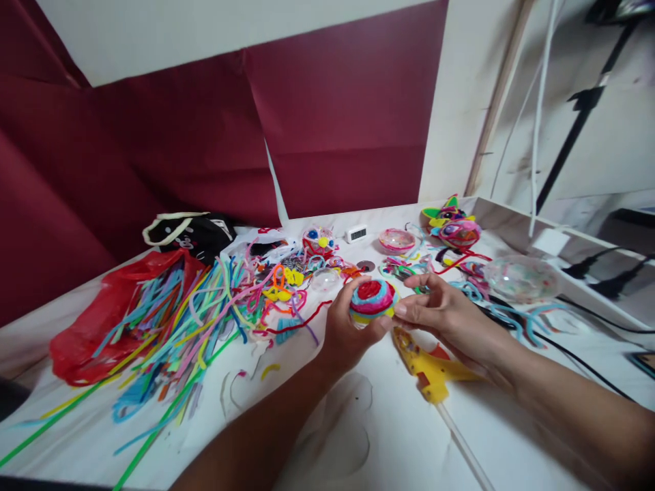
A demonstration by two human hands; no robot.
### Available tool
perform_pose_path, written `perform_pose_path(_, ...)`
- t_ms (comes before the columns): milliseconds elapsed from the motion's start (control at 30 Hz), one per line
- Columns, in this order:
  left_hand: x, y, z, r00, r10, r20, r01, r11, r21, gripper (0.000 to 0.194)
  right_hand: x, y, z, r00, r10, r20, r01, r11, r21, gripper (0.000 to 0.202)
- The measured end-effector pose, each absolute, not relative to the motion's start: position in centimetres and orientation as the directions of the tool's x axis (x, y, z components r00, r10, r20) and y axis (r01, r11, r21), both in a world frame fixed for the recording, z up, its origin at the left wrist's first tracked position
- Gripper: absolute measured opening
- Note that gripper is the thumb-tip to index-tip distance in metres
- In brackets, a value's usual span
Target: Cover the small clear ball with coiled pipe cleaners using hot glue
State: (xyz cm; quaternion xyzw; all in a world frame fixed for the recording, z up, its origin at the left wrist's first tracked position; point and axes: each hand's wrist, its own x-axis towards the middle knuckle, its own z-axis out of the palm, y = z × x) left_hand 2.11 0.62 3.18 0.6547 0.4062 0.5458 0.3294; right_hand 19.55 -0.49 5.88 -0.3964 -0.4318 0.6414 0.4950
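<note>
Left hand (338,327) grips ball (372,299), likely light, fuzzy, crushable, best held at 9 and 3; right hand (446,315) at 4 o'clock edge, pinch unclear.

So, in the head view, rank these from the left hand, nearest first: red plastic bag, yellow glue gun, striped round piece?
1. Striped round piece: held in the left hand.
2. Yellow glue gun: lying to that hand's right.
3. Red plastic bag: well off to the left.
</note>
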Motion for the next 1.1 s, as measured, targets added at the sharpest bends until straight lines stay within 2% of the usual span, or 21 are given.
perform_pose_path(167,2.3,0.5,3.2,0.076,0.889,0.452,0.172,-0.459,0.872,0.061,18.7,-1.3,5.7,-0.141,0.984,-0.111,-0.440,-0.163,-0.883,0.072)
perform_pose_path(333,2.4,0.3,2.5,0.063,0.893,0.446,0.153,-0.451,0.879,0.062,17.8,-1.7,5.0,-0.072,0.994,-0.084,-0.543,-0.110,-0.833,0.075)
perform_pose_path(633,3.0,0.4,2.0,0.097,0.907,0.409,0.071,-0.416,0.906,0.068,17.9,-1.6,4.0,0.000,0.996,-0.089,-0.580,-0.073,-0.811,0.071)
perform_pose_path(767,3.2,0.5,2.2,0.158,0.897,0.414,0.016,-0.421,0.907,0.060,18.2,-1.4,3.9,0.007,0.995,-0.104,-0.613,-0.078,-0.787,0.069)
perform_pose_path(1100,3.3,0.6,1.2,0.141,0.907,0.398,0.059,-0.409,0.911,0.060,19.1,-1.3,3.7,-0.003,0.999,-0.038,-0.631,-0.031,-0.775,0.064)
